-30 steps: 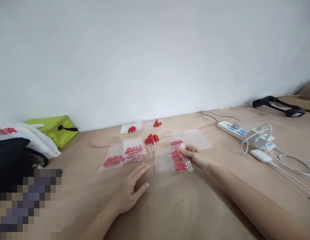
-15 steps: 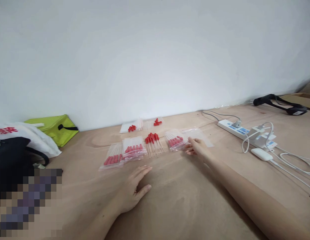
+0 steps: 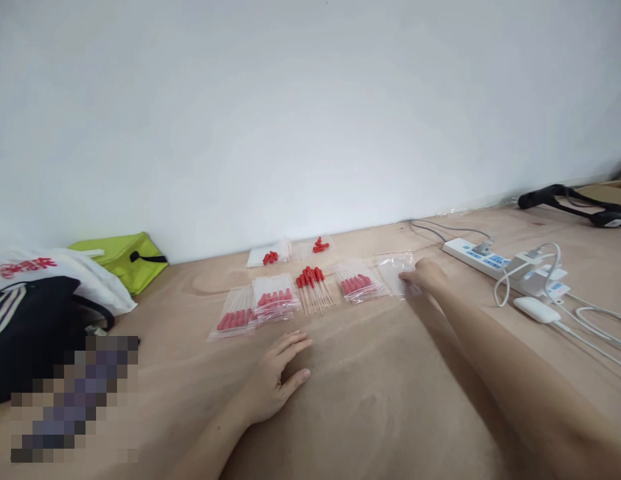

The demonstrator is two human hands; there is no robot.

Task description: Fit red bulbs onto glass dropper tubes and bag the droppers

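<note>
My right hand [image 3: 426, 275] has its fingers closed at the right side of a flat clear zip bag [image 3: 390, 268], which shows nothing inside. Left of that bag lies another zip bag [image 3: 360, 285] of droppers with red bulbs. My left hand [image 3: 281, 375] rests on the table, fingers spread, holding nothing. Beyond it, several loose droppers [image 3: 313, 283] with red bulbs and thin clear tubes lie fanned out. Two more filled zip bags, one in the middle [image 3: 275, 299] and one at the left [image 3: 234, 317], overlap slightly beside them.
Small red bulbs [image 3: 270, 257] lie on a white bag near the wall, and more red bulbs [image 3: 320, 245] lie beside thin clear tubes [image 3: 302, 251]. A power strip [image 3: 470, 257] with cables stands right. At left are a lime-green bag [image 3: 123, 257], a white plastic bag [image 3: 103, 283] and a black bag [image 3: 40, 333].
My right hand has moved right and away from me, from the filled bag's edge to the flat clear bag, and its fingers have closed there. My left hand stays spread on the table.
</note>
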